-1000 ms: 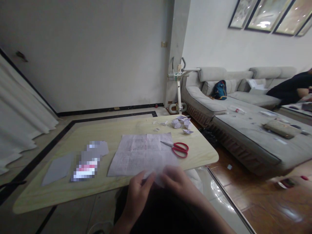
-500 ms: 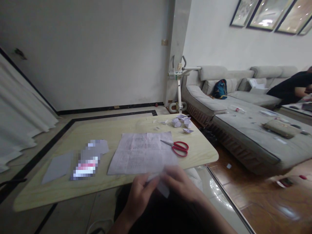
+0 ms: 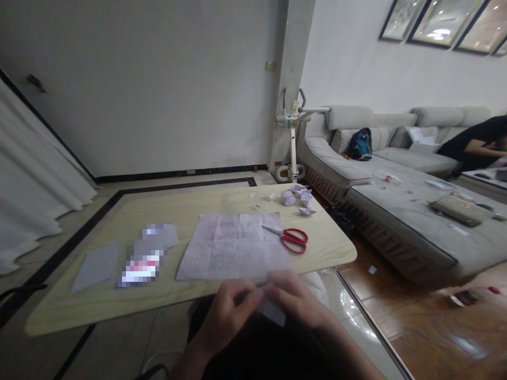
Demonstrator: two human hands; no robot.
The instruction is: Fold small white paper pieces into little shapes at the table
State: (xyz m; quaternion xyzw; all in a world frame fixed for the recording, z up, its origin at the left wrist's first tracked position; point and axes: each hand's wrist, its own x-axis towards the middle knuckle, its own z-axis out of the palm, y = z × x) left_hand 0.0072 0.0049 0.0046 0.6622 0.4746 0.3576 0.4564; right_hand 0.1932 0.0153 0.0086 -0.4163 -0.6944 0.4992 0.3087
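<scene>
My left hand (image 3: 227, 314) and my right hand (image 3: 295, 298) meet just below the near edge of the light wooden table (image 3: 190, 211). Both pinch one small piece of white paper (image 3: 273, 311), whose corner hangs down between them. A large printed sheet (image 3: 233, 247) lies flat on the table right beyond my hands. Red-handled scissors (image 3: 291, 238) rest at its right side. Several small folded paper shapes (image 3: 297, 199) sit at the table's far right corner.
A grey sheet (image 3: 97, 265) and more papers (image 3: 152, 248) lie on the table's left. A grey sofa (image 3: 396, 200) with a blue bag (image 3: 359, 145) stands at the right; another person's dark sleeve (image 3: 475, 142) shows at its far end. A white exercise machine (image 3: 292, 137) stands by the pillar.
My hands have shifted slightly lower and toward me with the small paper, which now hangs lower between them. The view has tilted a little.
</scene>
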